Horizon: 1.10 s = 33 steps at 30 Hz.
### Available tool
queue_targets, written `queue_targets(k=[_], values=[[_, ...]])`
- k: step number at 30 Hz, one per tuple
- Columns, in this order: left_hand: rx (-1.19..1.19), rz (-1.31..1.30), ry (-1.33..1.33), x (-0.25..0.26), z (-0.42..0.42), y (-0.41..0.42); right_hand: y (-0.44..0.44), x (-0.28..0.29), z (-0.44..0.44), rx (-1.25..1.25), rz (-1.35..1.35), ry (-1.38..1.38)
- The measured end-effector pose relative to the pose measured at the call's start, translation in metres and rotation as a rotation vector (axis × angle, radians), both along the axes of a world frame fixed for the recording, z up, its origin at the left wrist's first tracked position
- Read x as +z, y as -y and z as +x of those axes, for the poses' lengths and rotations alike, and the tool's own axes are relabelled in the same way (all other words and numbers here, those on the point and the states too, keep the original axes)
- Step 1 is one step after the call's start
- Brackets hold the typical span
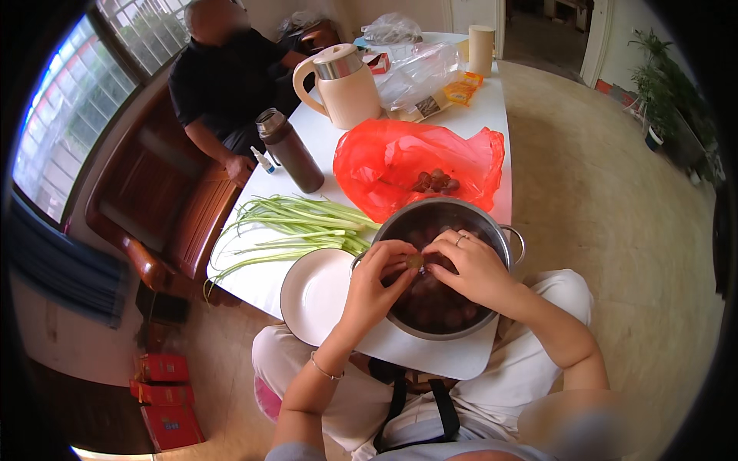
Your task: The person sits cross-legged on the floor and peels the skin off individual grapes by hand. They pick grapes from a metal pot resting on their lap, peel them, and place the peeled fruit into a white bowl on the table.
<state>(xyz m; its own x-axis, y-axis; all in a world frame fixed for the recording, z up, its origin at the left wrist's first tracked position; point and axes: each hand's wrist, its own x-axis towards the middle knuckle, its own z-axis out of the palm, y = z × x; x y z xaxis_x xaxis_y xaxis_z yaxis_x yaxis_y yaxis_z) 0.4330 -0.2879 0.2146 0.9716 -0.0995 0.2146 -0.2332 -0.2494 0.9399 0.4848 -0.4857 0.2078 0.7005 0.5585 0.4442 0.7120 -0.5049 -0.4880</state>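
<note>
Over a steel pot my two hands meet at a pale, greenish-brown grape. My left hand pinches the grape between thumb and fingers. The fingertips of my right hand, which wears a ring, come up to the grape's right side; whether they grip its skin is too small to tell. Many dark red grapes lie inside the pot, partly hidden by my hands. Left of the pot sits a pale, shallow dish, partly behind my left forearm. A bunch of grapes rests on a red plastic bag beyond the pot.
Green scallions lie left on the white table. A dark thermos, small dropper bottle, cream kettle and clear plastic bags stand farther back. Another person sits at the left on a wooden bench.
</note>
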Motion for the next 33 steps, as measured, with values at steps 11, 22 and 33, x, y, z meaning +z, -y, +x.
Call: queue_targets(k=[11, 22, 33], values=[[-0.024, 0.007, -0.08, 0.0, 0.001, 0.003, 0.005, 0.001, -0.001, 0.076, 0.14, -0.07], [-0.058, -0.031, -0.07, -0.004, 0.003, 0.004, 0.005, 0.0, -0.003, 0.07, 0.101, -0.027], [-0.044, 0.02, -0.109, -0.003, -0.002, 0.006, -0.003, -0.005, -0.008, 0.018, 0.086, 0.012]])
